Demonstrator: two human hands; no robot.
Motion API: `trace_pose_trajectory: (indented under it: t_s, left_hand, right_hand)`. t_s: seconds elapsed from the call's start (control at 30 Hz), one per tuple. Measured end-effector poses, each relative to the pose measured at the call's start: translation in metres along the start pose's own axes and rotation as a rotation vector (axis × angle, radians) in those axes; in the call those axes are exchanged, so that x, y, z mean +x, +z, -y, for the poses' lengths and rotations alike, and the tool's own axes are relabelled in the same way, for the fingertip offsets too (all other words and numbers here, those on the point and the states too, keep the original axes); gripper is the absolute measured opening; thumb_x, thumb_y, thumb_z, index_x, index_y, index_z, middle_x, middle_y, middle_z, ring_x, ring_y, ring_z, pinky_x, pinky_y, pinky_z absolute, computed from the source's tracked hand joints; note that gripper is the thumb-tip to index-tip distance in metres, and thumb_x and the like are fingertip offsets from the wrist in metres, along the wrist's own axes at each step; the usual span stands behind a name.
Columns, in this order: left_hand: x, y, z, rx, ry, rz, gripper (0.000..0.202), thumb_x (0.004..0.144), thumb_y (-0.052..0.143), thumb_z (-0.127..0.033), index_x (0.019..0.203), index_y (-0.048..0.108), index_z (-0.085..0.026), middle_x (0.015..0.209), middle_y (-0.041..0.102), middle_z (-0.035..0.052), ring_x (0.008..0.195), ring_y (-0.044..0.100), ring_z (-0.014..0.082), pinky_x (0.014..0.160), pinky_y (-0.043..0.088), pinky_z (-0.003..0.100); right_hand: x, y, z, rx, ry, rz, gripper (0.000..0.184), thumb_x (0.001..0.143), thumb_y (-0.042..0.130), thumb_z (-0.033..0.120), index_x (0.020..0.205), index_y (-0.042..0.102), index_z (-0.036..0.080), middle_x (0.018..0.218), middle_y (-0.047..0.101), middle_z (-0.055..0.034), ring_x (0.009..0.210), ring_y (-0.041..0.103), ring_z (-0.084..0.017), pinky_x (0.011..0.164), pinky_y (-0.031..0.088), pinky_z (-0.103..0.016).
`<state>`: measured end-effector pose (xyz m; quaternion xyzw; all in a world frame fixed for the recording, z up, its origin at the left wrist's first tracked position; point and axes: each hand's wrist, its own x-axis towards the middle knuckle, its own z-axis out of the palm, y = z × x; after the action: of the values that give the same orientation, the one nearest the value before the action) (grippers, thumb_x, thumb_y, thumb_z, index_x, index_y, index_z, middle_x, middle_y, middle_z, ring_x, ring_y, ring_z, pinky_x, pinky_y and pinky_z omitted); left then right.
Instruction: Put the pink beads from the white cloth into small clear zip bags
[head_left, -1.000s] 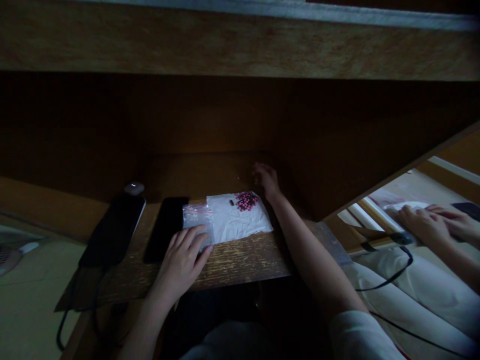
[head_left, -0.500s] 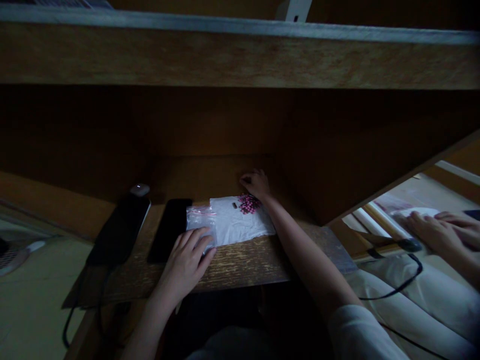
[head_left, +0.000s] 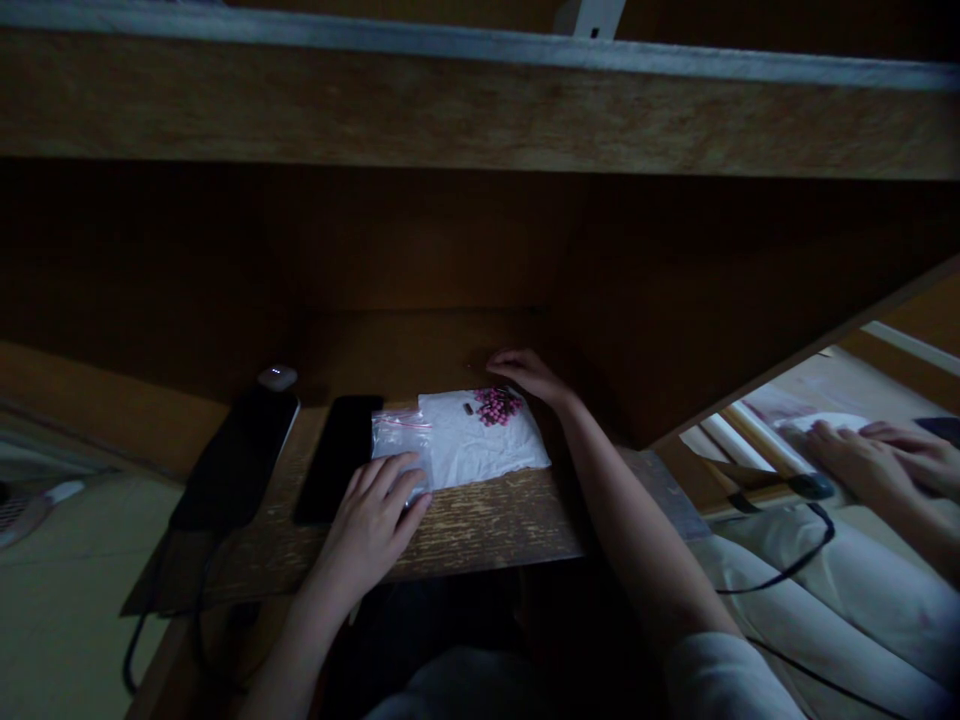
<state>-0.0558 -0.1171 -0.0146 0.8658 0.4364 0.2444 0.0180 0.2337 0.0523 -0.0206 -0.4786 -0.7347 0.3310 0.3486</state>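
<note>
Head view: your dim wooden cubby encloses the back of the table (head_left: 495,520), whose worn front edge lies close to your forearms. Toward the middle, a wrinkled white sheet (head_left: 480,460) lies flat on it; being loose, it could slide or ruck up if a forearm catches its right side, and that would likely scatter what it carries. Left of it lie a dark flat slab (head_left: 337,460) and, farther left, a phone-like device (head_left: 236,455) with a cable by its near end; a snag on that cable might drag the device off. Your left hand (head_left: 375,510) rests with fingers loosely spread over the lower part of a clear zip bag (head_left: 397,428), beside the sheet's left edge. I can't tell whether the bag holds anything; pressing hard could crease it or push it askew. Your right hand (head_left: 529,372) sits just beyond the sheet's far edge, fingers drawn narrow; whether they pinch anything is too dark to tell. The pink beads (head_left: 497,406) lie heaped uncontained near the sheet's far right, so a brush of your wrist could roll some away. Just left of them is a small brown piece (head_left: 469,408).
</note>
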Motion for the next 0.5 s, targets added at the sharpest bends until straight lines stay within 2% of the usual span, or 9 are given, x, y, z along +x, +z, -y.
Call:
trace_pose_trajectory:
  t_s: [0.07, 0.17, 0.27, 0.33, 0.5]
  left_hand:
    - [0.0, 0.0, 0.0, -0.002, 0.001, -0.005, 0.016, 0.091, 0.047, -0.027, 0.101, 0.058, -0.02, 0.113, 0.059, 0.0065, 0.104, 0.053, 0.022, 0.088, 0.043, 0.039]
    - [0.001, -0.001, 0.0, -0.001, 0.005, -0.008, 0.016, 0.09, 0.047, -0.027, 0.1, 0.058, -0.02, 0.113, 0.06, 0.0066, 0.103, 0.053, 0.022, 0.087, 0.043, 0.039]
    - [0.001, -0.001, 0.0, 0.002, 0.005, -0.001, 0.016, 0.091, 0.046, -0.026, 0.1, 0.058, -0.02, 0.114, 0.059, 0.0066, 0.104, 0.053, 0.0221, 0.088, 0.043, 0.039]
    - [0.001, -0.001, 0.0, 0.002, 0.0, 0.005, 0.016, 0.091, 0.046, -0.027, 0.101, 0.057, -0.021, 0.115, 0.058, 0.0065, 0.105, 0.052, 0.0222, 0.089, 0.042, 0.039]
    - [0.0, 0.0, 0.001, -0.003, -0.005, 0.018, 0.016, 0.091, 0.047, -0.026, 0.102, 0.057, -0.02, 0.116, 0.058, 0.0063, 0.106, 0.051, 0.0222, 0.089, 0.042, 0.04]
  right_hand:
    - [0.006, 0.009, -0.001, -0.051, -0.013, -0.086, 0.024, 0.082, 0.056, 0.034, 0.09, 0.07, 0.017, 0.092, 0.07, -0.0057, 0.086, 0.062, -0.018, 0.078, 0.044, -0.029]
    - [0.016, 0.022, 0.003, -0.282, -0.071, -0.081, 0.025, 0.084, 0.055, 0.034, 0.098, 0.07, 0.019, 0.101, 0.069, -0.0071, 0.094, 0.06, -0.019, 0.087, 0.041, -0.034]
    - [0.022, 0.031, 0.013, -0.529, -0.097, -0.094, 0.027, 0.085, 0.055, 0.033, 0.104, 0.069, 0.021, 0.112, 0.065, -0.0082, 0.108, 0.053, -0.023, 0.095, 0.035, -0.04]
    - [0.023, 0.035, 0.02, -0.6, -0.084, -0.071, 0.024, 0.086, 0.054, 0.031, 0.102, 0.07, 0.022, 0.114, 0.064, -0.0075, 0.11, 0.05, -0.024, 0.095, 0.034, -0.04]
    - [0.022, 0.036, 0.031, -0.656, -0.061, -0.035, 0.017, 0.084, 0.056, 0.029, 0.089, 0.072, 0.023, 0.102, 0.068, -0.0048, 0.102, 0.053, -0.024, 0.091, 0.034, -0.041]
